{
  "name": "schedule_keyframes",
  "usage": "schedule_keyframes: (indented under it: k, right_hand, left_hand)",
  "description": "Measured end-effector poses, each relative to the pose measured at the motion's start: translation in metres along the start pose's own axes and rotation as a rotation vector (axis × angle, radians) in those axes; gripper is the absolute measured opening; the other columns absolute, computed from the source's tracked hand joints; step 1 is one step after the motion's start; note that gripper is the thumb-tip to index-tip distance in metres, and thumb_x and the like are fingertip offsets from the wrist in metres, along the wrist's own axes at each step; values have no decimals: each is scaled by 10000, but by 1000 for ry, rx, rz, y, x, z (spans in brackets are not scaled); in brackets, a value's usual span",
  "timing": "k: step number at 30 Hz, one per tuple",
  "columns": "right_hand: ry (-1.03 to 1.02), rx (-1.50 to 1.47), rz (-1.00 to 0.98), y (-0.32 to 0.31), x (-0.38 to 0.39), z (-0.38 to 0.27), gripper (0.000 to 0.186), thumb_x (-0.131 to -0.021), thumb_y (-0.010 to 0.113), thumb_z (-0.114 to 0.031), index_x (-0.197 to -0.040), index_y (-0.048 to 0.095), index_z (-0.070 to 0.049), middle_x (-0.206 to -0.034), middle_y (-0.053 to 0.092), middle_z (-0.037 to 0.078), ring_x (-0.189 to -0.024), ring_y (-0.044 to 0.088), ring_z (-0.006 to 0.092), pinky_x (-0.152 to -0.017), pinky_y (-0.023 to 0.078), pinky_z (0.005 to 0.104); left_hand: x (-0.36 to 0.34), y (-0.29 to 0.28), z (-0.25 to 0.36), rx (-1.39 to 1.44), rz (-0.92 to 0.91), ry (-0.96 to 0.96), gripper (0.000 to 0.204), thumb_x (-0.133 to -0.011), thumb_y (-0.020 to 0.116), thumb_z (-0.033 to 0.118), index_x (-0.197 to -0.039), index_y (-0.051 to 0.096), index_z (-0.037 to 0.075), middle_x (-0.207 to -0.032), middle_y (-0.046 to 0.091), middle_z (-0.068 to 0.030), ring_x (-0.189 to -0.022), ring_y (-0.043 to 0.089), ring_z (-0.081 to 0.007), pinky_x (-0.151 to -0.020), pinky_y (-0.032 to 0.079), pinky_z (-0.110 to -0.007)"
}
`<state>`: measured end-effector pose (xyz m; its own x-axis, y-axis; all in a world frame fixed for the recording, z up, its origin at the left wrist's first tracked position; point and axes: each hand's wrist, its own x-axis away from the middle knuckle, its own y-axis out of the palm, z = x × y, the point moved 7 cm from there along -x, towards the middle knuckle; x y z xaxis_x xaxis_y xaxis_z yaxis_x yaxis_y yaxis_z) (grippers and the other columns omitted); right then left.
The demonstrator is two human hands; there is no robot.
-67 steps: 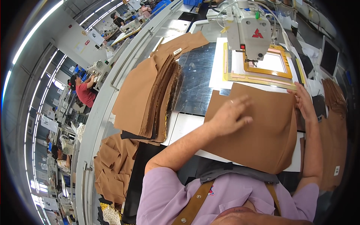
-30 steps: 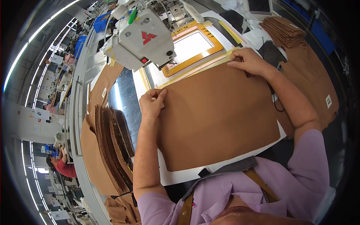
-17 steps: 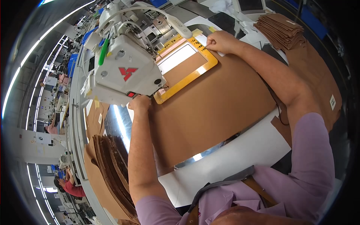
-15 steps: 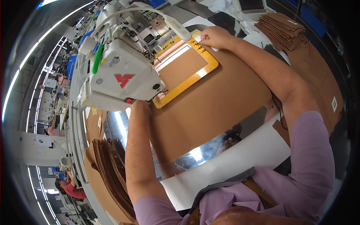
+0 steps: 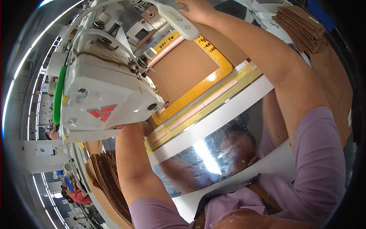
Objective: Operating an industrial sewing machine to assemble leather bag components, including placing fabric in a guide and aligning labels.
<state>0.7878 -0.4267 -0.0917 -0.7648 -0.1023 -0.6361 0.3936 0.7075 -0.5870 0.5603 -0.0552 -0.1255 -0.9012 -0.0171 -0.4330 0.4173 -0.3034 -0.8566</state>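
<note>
A brown fabric panel (image 5: 187, 63) lies under a yellow clamp frame (image 5: 223, 70) on the sewing machine's bed, and extends past the frame's far right side. My right hand (image 5: 196, 10) is at the far end, beyond the frame, partly cut off by the picture's upper edge. Its visible fingers are bent and seem to grip the panel's far part, though the contact is unclear. My left forearm reaches under the white sewing machine head (image 5: 106, 91), which hides my left hand and whatever it touches.
Yellow tape with pink strips (image 5: 202, 105) borders the near side of the frame. A shiny metal plate (image 5: 183, 168) lies in front. Stacked brown pieces stand at the left (image 5: 103, 175) and far right (image 5: 299, 26). A white control panel (image 5: 177, 21) overhangs the frame.
The brown panel has slid away from me, uncovering the taped strip and metal plate. My right hand has moved farther away. The machine and frame appear larger and lower left in view.
</note>
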Motion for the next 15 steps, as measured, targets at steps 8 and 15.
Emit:
schedule_keyframes:
  k: [8,15]
  right_hand:
    - [-71,101,-398,-131,133,0,449,-961,674,-343,-1330,641,-88,-1288,661,158,-1179,643,318,-993,513,406]
    - [-174,287,-528,-152,217,-45,662,-1016,582,-423,-1526,426,-31,-1539,491,172,-1438,448,328,-1219,294,491]
  left_hand:
    - [65,-37,50,306,-47,-111,424,-863,778,109,-1264,675,16,-1351,653,-180,-1247,618,-269,-1063,463,-395]
    - [137,-47,106,-17,-216,39,783,-932,667,474,-1492,460,-32,-1551,460,-239,-1501,361,-359,-1229,203,-541]
